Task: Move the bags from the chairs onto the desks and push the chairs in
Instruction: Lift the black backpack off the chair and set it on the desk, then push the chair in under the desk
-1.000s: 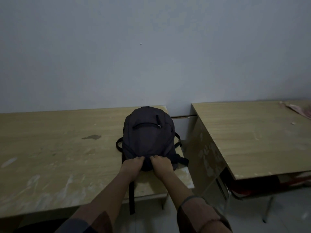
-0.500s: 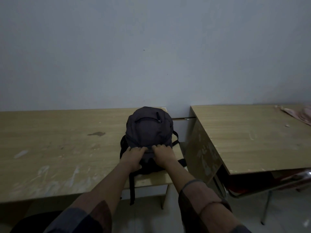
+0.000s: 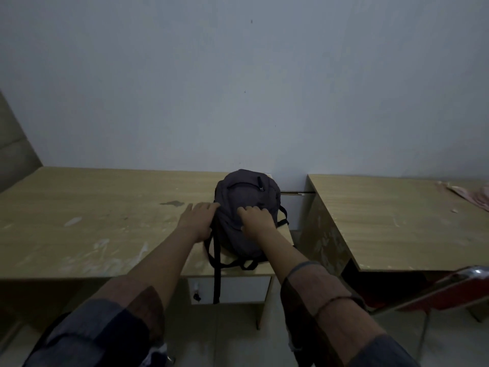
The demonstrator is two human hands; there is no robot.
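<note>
My left hand (image 3: 197, 221): flat and spread, fingers straight, palm down against the left flank of the backpack; it grips nothing.
My right hand (image 3: 255, 219): fingers curled down onto the front of the pack, knuckles up; whether they pinch the fabric I cannot tell.
My sleeves (image 3: 315, 295): dark, pushed up both forearms, a thin band at the right cuff.
Backpack (image 3: 247, 192): dark grey, lying on the near right corner of the left desk, zipped pocket facing up, top end toward the wall.
Straps (image 3: 217, 271): black; loops lie on the desktop at the near end of the pack, and one long strap hangs over the desk's front edge.
Left desk (image 3: 92, 223): pale wood top, smeared with white marks and one dark stain.
Right desk (image 3: 391, 223): the same wood, set apart by a narrow gap; something pinkish lies at its far right edge.
Chair (image 3: 455, 290): red, chrome frame, at the right desk's front edge, only partly in frame.
</note>
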